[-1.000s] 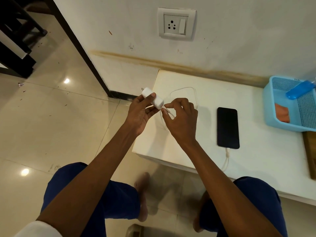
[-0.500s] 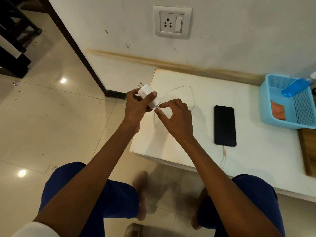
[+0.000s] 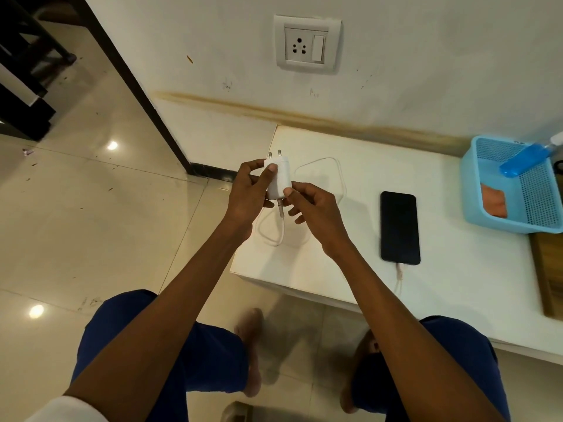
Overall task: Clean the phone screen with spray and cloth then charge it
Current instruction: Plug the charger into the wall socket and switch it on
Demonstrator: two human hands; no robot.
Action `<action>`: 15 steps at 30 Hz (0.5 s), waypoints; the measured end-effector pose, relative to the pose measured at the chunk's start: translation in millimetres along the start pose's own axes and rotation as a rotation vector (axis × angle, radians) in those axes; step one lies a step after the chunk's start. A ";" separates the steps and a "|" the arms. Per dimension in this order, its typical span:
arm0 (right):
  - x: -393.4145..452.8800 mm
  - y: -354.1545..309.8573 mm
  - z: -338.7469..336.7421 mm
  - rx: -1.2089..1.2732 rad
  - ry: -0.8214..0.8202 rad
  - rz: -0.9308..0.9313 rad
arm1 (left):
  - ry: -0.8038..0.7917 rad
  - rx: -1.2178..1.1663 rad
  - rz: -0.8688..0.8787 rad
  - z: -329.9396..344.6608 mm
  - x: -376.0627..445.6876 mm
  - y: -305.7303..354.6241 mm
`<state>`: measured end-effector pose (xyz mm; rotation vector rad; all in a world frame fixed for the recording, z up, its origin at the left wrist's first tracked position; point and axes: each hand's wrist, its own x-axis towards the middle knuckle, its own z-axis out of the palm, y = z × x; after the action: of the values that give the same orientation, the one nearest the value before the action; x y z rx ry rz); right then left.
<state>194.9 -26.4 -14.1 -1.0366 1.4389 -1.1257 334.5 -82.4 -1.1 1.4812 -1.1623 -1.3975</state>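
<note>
A white charger adapter (image 3: 279, 178) with two pins pointing up toward the wall is gripped by my left hand (image 3: 248, 194). My right hand (image 3: 312, 208) pinches the adapter's lower end, where the white cable (image 3: 275, 236) is plugged in. The cable loops over the white table (image 3: 457, 269) and runs to the black phone (image 3: 399, 227), which lies face up with the cable in its near end. A wall socket (image 3: 307, 45) sits above on the wall. A blue spray bottle (image 3: 525, 159) and an orange cloth (image 3: 494, 204) lie in a blue basket (image 3: 469, 190).
A wooden board (image 3: 548, 275) lies at the table's right edge. Glossy tiled floor (image 3: 91, 223) spreads to the left, with a dark door frame (image 3: 137, 86) beside the wall. My knees in blue trousers and my bare feet are below the table edge.
My left hand turned the adapter so its pins point up toward the wall. The cable plug now sits in the adapter, and my right hand shifted from the plug to the adapter's lower end.
</note>
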 end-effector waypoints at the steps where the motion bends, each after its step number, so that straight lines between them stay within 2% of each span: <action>1: 0.2 -0.2 -0.3 0.006 0.010 0.012 | -0.010 0.000 0.003 0.5 0.0 0.9; 12: -2.5 -23.4 -17.9 0.189 0.160 0.147 | -0.177 -0.064 0.023 18.0 7.3 35.8; 15: 3.8 -41.3 -22.5 0.215 0.248 0.152 | -0.159 -0.122 0.046 27.6 11.5 49.4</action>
<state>174.0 -35.6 27.2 -0.6439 1.5226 -1.2984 301.6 -106.0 40.1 1.2697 -1.1786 -1.5489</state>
